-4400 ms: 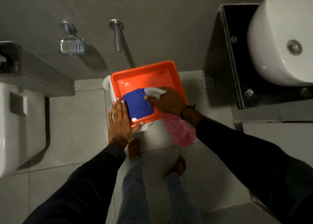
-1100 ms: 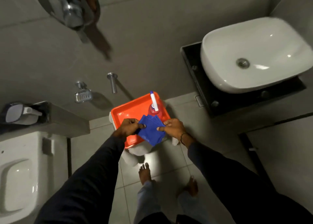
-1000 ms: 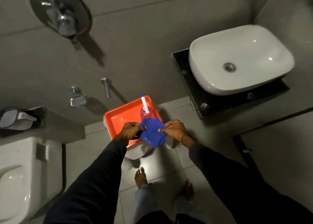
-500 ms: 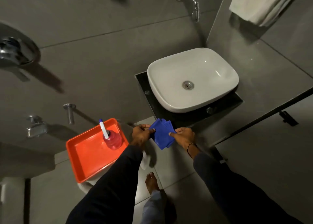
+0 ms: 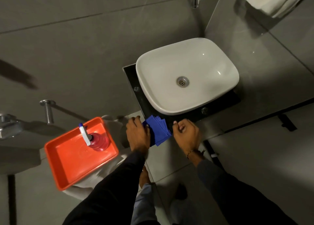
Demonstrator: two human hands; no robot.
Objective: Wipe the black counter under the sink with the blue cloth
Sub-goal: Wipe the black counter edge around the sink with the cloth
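At the front left corner of the glossy black counter (image 5: 136, 82), the folded blue cloth (image 5: 158, 131) was held partly over the counter's edge, pinched along its left side by the closed left hand (image 5: 137, 136); this grip appeared to present a flat pad for wiping. The right hand (image 5: 186, 134) was loosely curled beside the cloth's right edge, and whether it gripped the cloth cannot be told. The white ceramic basin (image 5: 186, 75) covered most of the counter, set into a corner of grey-tiled walls, with the orange plastic tray (image 5: 68, 158) holding the pink spray bottle (image 5: 97, 140) well apart to the left.

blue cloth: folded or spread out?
Folded. The blue cloth shows several stacked layered edges fanned at its right side, held between the left hand and right hand.
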